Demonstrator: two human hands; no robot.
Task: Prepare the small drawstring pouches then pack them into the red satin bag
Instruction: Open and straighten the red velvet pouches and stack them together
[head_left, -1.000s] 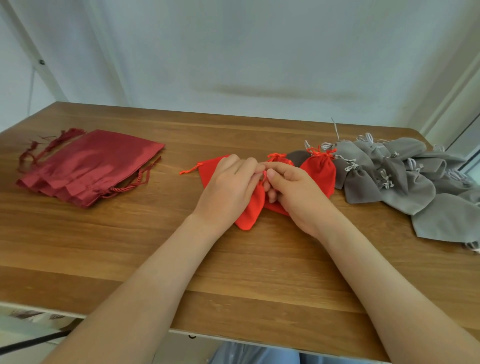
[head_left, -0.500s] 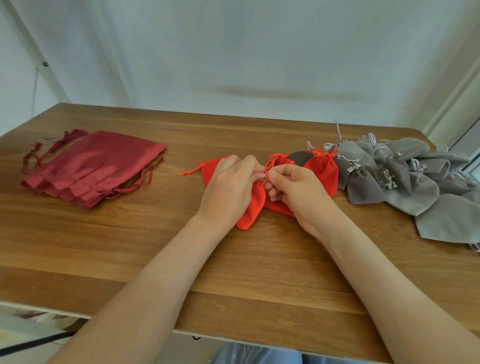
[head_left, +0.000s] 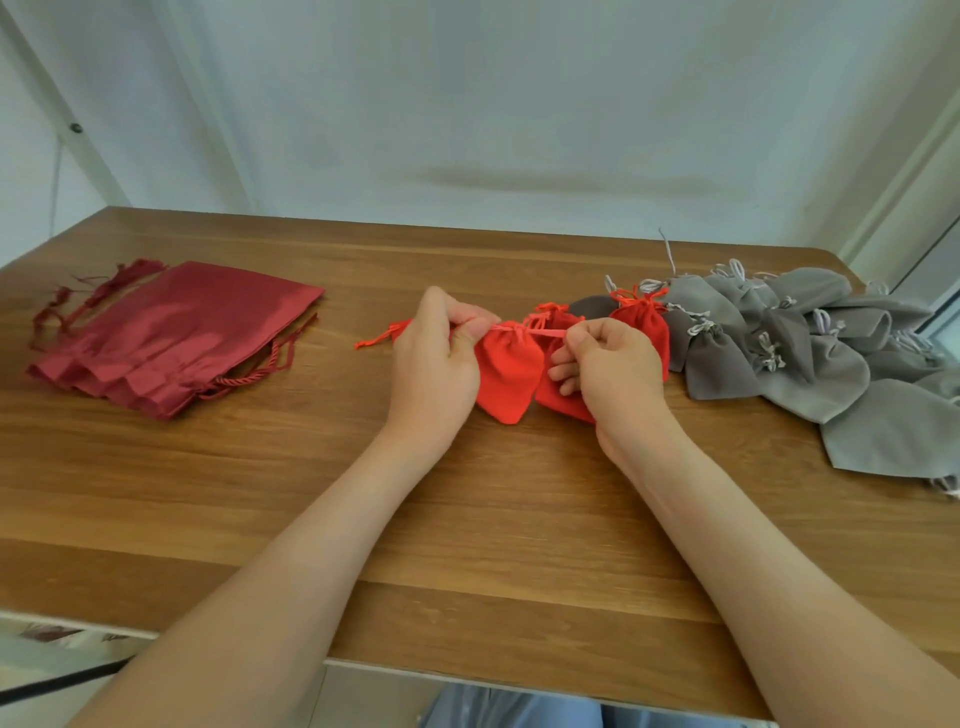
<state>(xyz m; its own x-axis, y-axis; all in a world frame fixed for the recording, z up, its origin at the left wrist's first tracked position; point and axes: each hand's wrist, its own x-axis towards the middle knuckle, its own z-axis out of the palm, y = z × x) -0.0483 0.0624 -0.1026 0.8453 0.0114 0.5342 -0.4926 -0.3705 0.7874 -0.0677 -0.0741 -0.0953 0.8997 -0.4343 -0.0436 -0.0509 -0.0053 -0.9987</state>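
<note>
— Pouch (head_left: 506, 371) in your hands: how did it look?
— Small, bright red and matte. Its mouth was gathered into a ruffle, and the body tapered to a point on the near side. It was at the middle of the table (head_left: 467, 519), between my hands.
— And the hands?
— My left hand (head_left: 434, 364) pinched the drawstring (head_left: 540, 330) at the neck. My right hand (head_left: 608, 369) pinched its other end, with the cord stretched between them.
— The rest?
— Other red pouches (head_left: 641, 322) lay just behind. Grey pouches (head_left: 810, 364) were heaped to the right, and the red satin bag (head_left: 171, 332) lay flat, well to the left.
</note>
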